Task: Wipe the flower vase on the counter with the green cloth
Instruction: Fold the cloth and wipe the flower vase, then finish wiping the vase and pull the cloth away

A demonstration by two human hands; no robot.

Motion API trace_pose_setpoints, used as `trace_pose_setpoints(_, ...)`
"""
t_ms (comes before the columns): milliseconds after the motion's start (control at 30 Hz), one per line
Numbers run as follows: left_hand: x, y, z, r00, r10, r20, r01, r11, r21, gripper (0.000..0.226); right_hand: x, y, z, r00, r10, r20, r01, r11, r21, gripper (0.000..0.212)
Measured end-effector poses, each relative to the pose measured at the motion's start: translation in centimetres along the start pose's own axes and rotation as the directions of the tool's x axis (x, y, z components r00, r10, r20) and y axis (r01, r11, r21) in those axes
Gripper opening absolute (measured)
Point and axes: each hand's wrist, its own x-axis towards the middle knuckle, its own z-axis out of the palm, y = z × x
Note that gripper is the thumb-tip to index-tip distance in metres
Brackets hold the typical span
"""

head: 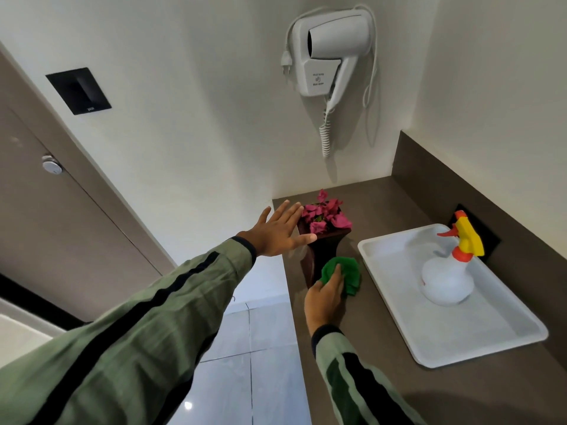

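Head view — 1 vase [319, 256], dark, with pink flowers [322, 214], stands upright at the counter's [399, 403] left edge, near the far corner. 1 left hand [277, 230], spread flat and holding nothing, sits at the vase's rim, likely to steady it. 1 right hand [325, 299] presses 1 green cloth [345, 273] to the vase's lower side — wiping, by appearance. 1 white tray [491, 329] along the right edge carries 1 spray bottle [448, 277]. 1 hairdryer [331, 53] on the wall.

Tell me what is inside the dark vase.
Pink flowers and some green leaves fill the top of the vase. Its interior below them is hidden, so stems or water cannot be seen.
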Motion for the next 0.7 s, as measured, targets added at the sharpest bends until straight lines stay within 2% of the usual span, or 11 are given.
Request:
trace_pose_setpoints(100,0.0,0.1,-0.1,1.000,-0.001,0.003,0.001,1.000,-0.005,0.090,-1.0,-0.3,1.1,1.000,0.009,0.030,-0.010,1.000,0.010,0.056)
trace_pose_setpoints(200,0.0,0.0,-0.4,1.000,-0.004,0.013,0.004,1.000,0.010,0.090,-2.3,-0.2,0.9,0.988,0.014,0.156,-0.019,0.999,0.031,0.054)
trace_pose_setpoints(333,-0.5,0.4,-1.1,0.999,-0.029,0.015,0.028,0.999,0.032,0.092,-1.8,-0.4,-1.9,0.951,0.079,0.300,-0.126,0.982,0.140,0.046)
trace_pose_setpoints(367,-0.9,0.6,-1.0,0.998,-0.054,-0.034,0.053,0.998,-0.031,0.091,-1.4,-0.6,-3.1,0.948,0.098,0.302,-0.161,0.968,0.193,0.040)
trace_pose_setpoints(433,-2.5,0.9,0.2,0.959,-0.167,-0.231,0.105,0.960,-0.258,0.083,-0.3,-0.6,-5.6,0.933,0.172,0.315,-0.261,0.928,0.266,0.029)
trace_pose_setpoints(533,-6.7,2.1,4.4,0.789,-0.350,-0.506,0.088,0.878,-0.471,0.056,0.9,-0.2,-9.5,0.889,0.230,0.397,-0.347,0.903,0.254,0.024)
trace_pose_setpoints(567,-8.1,2.6,5.9,0.760,-0.413,-0.501,0.081,0.826,-0.558,0.047,1.1,-0.3,-10.4,0.867,0.232,0.440,-0.371,0.892,0.260,0.027)
trace_pose_setpoints(600,-9.2,4.0,7.1,0.778,-0.480,-0.407,0.072,0.711,-0.700,0.040,1.4,-0.2,-11.6,0.846,0.228,0.483,-0.397,0.873,0.284,0.030)
trace_pose_setpoints(633,-10.3,5.7,7.8,0.830,-0.501,-0.243,0.073,0.530,-0.845,0.038,1.8,-0.1,-12.6,0.826,0.214,0.522,-0.418,0.853,0.311,0.032)
trace_pose_setpoints(667,-10.9,7.4,8.1,0.892,-0.447,-0.064,0.097,0.328,-0.940,0.040,2.1,-0.1,-13.5,0.807,0.196,0.557,-0.433,0.837,0.333,0.033)
trace_pose_setpoints(700,-11.1,9.1,8.4,0.944,-0.321,0.071,0.117,0.125,-0.985,0.045,2.6,0.0,-14.6,0.791,0.168,0.588,-0.434,0.832,0.347,0.034)
